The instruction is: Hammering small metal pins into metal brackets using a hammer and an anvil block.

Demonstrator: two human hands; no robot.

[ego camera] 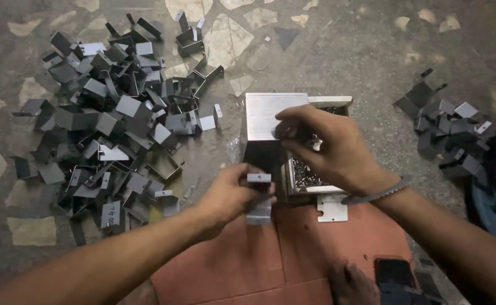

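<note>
Both hands busy over the box of screws, bent brackets heaped either side.

Big bracket pile [112, 118] sprawls on the floor beyond the left hand; a smaller heap [448, 127] lies outside the right. Right hand [330, 147] pinches something tiny above the screw box [304, 172]; left hand [231, 195] grips a bent metal bracket [259, 197] just beside it.

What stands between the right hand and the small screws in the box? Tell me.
Nothing visible. The right hand hangs directly over the open box, fingertips by the metal block; screws lie uncovered beneath.
</note>
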